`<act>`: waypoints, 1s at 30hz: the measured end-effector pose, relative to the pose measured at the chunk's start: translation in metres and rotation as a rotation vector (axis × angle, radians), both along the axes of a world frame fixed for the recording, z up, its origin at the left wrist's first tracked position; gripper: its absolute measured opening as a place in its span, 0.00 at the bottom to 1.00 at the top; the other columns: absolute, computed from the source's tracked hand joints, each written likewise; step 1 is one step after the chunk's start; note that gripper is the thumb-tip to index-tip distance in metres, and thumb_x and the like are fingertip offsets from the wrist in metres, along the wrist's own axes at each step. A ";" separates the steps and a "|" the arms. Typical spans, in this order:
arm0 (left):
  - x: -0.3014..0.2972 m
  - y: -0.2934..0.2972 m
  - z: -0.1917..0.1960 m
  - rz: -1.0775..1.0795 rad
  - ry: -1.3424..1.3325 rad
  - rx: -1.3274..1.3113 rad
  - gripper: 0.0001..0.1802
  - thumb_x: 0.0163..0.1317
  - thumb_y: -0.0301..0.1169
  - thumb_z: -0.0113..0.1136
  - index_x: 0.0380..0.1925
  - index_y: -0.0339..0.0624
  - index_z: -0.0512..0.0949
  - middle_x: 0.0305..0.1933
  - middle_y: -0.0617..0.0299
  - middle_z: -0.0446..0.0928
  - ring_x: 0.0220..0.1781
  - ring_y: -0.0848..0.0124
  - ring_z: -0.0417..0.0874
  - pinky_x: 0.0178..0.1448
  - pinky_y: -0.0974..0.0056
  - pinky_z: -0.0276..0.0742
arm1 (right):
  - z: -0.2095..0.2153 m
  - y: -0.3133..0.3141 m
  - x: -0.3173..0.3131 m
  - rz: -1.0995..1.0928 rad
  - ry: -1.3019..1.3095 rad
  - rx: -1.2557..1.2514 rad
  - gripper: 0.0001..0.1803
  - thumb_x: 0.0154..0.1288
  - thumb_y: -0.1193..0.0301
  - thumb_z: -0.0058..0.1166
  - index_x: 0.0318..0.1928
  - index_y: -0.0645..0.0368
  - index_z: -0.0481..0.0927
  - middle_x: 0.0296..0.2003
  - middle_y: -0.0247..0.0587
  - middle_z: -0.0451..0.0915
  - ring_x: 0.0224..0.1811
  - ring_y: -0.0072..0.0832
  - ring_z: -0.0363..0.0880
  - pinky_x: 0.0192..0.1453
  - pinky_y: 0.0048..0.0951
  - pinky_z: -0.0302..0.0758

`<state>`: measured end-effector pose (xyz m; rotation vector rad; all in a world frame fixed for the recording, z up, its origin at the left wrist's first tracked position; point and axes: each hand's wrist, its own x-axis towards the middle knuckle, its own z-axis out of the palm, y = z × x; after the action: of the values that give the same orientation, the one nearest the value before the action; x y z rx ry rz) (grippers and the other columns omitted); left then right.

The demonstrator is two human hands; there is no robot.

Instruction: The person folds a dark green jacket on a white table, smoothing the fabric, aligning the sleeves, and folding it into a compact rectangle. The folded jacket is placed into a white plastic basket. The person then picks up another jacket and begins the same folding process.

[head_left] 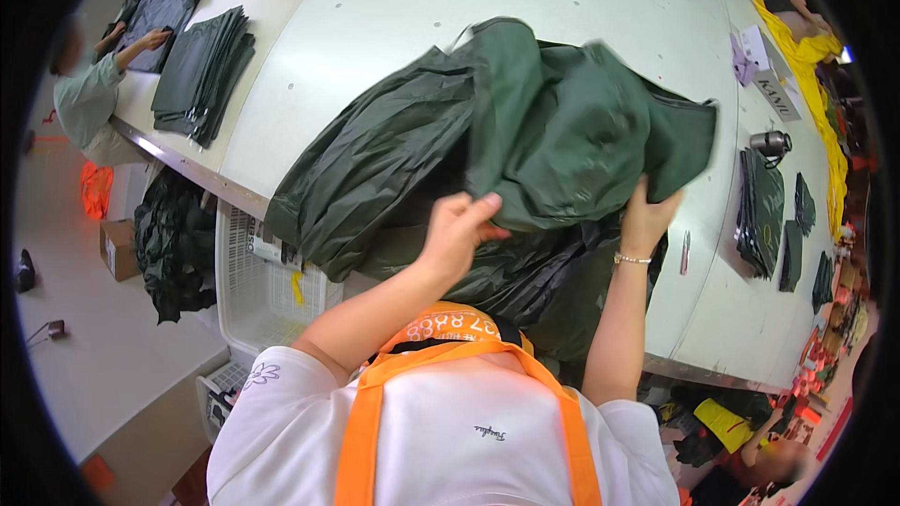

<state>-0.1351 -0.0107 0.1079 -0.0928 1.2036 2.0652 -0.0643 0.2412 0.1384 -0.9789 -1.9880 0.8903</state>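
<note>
A large dark green garment point(581, 131) of smooth, slightly shiny fabric lies bunched across the table in front of me. Its upper part is raised and blurred in places, while creased folds point(375, 159) spread to the left. My left hand point(461, 230) pinches the near edge of the raised cloth between thumb and fingers. At the right, my right hand point(649, 217) grips the lower edge, its fingertips partly hidden by the fabric. More dark cloth hangs over the table's front edge below both hands.
Pale table point(375, 0); thread snips point(685, 253) right of my right hand. Folded green pieces point(761, 215) and a metal flask point(771, 143) lie farther right. Left: a folded stack point(202, 75), a person point(89, 94) handling cloth, and a white crate point(230, 272) below the edge.
</note>
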 end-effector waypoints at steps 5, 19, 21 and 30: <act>0.037 0.014 -0.033 -0.039 -0.510 -0.159 0.14 0.63 0.41 0.57 0.34 0.41 0.77 0.32 0.62 0.79 0.32 0.71 0.80 0.38 0.66 0.78 | -0.075 -0.011 0.053 -0.141 -0.226 0.148 0.34 0.53 0.73 0.64 0.59 0.68 0.63 0.49 0.57 0.72 0.47 0.43 0.73 0.56 0.37 0.68; -0.011 0.046 0.048 -0.211 0.517 -0.073 0.13 0.66 0.32 0.55 0.30 0.31 0.79 0.25 0.68 0.79 0.27 0.85 0.73 0.30 0.74 0.70 | -0.142 -0.069 -0.066 1.039 -0.851 -0.691 0.15 0.60 0.67 0.51 0.44 0.62 0.81 0.43 0.40 0.81 0.47 0.33 0.78 0.54 0.31 0.70; -0.033 0.017 0.011 -0.358 0.548 -0.049 0.14 0.64 0.34 0.55 0.29 0.34 0.80 0.25 0.68 0.78 0.28 0.82 0.73 0.32 0.72 0.69 | -0.154 -0.038 -0.078 1.322 -0.887 -0.360 0.16 0.62 0.63 0.49 0.35 0.65 0.81 0.29 0.48 0.82 0.33 0.40 0.81 0.40 0.35 0.75; -0.093 0.021 -0.008 0.117 0.878 -0.480 0.34 0.50 0.21 0.62 0.59 0.41 0.62 0.55 0.57 0.68 0.47 0.68 0.75 0.53 0.66 0.70 | -0.043 -0.033 0.056 0.466 -0.397 0.125 0.22 0.51 0.80 0.56 0.50 0.57 0.73 0.52 0.48 0.69 0.46 0.42 0.74 0.44 0.32 0.74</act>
<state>-0.2280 0.0103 0.0999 0.5895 2.2470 1.9001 -0.0084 0.2087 0.0951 -0.6641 -2.6453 0.8425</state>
